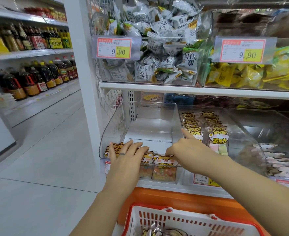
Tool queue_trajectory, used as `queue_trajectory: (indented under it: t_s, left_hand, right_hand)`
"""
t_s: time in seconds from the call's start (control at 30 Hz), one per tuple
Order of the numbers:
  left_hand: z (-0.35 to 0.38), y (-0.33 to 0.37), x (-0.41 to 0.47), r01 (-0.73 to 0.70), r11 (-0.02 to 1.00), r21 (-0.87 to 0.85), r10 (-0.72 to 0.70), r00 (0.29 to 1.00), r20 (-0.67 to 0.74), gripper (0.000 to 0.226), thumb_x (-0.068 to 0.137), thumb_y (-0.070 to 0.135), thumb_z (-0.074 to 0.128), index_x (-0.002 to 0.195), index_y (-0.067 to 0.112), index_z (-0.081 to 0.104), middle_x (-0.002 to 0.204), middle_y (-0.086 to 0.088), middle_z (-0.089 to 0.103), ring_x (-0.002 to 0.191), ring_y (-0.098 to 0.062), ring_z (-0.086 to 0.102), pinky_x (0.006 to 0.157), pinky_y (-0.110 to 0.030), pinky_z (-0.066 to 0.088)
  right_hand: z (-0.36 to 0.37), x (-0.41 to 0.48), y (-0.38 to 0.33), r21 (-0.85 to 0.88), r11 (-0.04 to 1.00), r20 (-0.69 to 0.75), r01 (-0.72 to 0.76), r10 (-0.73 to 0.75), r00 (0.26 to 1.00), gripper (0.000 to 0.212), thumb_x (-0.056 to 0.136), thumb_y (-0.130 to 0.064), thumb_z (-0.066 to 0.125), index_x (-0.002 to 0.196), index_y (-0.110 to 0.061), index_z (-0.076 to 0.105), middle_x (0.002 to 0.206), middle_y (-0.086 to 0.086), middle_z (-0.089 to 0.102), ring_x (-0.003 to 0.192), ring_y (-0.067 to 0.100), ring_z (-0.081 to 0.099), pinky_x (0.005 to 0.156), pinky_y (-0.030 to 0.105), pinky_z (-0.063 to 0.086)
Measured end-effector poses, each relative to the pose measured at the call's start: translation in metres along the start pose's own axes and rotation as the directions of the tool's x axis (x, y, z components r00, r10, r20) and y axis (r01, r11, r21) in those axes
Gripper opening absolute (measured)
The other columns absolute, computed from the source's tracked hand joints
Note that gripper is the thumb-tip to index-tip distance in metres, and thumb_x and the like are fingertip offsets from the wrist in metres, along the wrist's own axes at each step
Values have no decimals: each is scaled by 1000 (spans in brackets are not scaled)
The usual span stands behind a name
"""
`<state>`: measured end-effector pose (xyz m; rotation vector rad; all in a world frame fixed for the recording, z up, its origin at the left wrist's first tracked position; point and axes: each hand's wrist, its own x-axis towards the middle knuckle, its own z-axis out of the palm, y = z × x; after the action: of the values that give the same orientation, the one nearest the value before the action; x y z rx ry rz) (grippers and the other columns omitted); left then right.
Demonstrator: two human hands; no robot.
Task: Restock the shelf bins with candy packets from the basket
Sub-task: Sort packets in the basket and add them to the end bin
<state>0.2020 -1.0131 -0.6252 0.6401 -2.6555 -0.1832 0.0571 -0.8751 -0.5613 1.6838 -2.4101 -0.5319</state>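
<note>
- Two hands are in the clear bin at lower centre. Your left hand lies flat, fingers straight, pressing the candy packets at its front wall.
- Your right hand touches a packet's top edge, index finger straight — whether it pinches cannot be told.
- More packets lie in the red-and-white basket at the bottom edge.

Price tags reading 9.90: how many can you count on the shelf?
2. One tag hangs before the grey-white packets, upper left; the other tag before the yellow packets, upper right. Lower-shelf tags are partly hidden, prices unreadable.
</note>
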Motion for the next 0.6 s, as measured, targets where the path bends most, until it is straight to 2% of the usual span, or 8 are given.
queue_trajectory:
  t_s: [0.1, 0.17, 0.23, 0.4, 0.5, 0.6]
  left_hand:
    - [2, -1, -1, -16, 999, 34, 16, 1000, -11, 78, 85, -11, 52, 147, 35, 42, 157, 9, 35, 152, -19, 18, 116, -60, -11]
    - [6, -4, -1, -36, 997, 68, 39, 998, -48, 81, 74, -15, 63, 140, 31, 53, 149, 4, 49, 146, -25, 35, 115, -68, 5]
    - [13, -8, -3, -50, 996, 76, 58, 993, -106, 84, 61, -19, 71, 131, 27, 60, 139, -1, 59, 136, -29, 49, 110, -72, 21]
    - [7, -3, -25, -76, 996, 45, 83, 983, -166, 86, 61, -17, 71, 133, 28, 55, 142, -1, 55, 138, -28, 46, 111, -73, 21]
    - [1, 9, -48, -105, 994, 30, 108, 978, -176, 73, 74, -6, 72, 135, 30, 54, 143, 3, 53, 141, -25, 42, 115, -68, 14]
    - [10, 34, -78, -127, 992, -26, 122, 983, -134, 56, 83, 7, 70, 131, 33, 56, 141, 7, 53, 142, -22, 40, 117, -67, 11]
  right_hand:
    - [2, -1, 6, 127, 992, 17, -11, 9, 1000, 35, 102, -22, 53, 136, -30, 55, 115, -4, 72, 117, 17, 62, 124, 50, -2]
    - [0, -5, 8, 183, 983, 28, -30, 26, 999, 43, 102, -37, 53, 144, -31, 45, 123, -6, 70, 125, 17, 58, 124, 48, -2]
    - [-1, -10, 9, 208, 978, -15, -29, 33, 999, 49, 100, -41, 53, 147, -33, 40, 130, -7, 66, 128, 18, 55, 123, 47, -1]
    - [-7, -37, 6, 318, 948, -139, -31, 79, 987, 49, 100, -43, 53, 147, -36, 41, 137, -11, 58, 133, 13, 46, 123, 42, 2]
    - [-4, -65, 1, 457, 889, -274, 18, 121, 954, 39, 99, -40, 54, 138, -34, 52, 133, -14, 61, 125, 11, 50, 119, 37, 19]
    - [16, -101, -12, 620, 781, -339, 83, 171, 925, 28, 96, -32, 60, 123, -32, 65, 118, -15, 69, 109, 11, 60, 100, 33, 45]
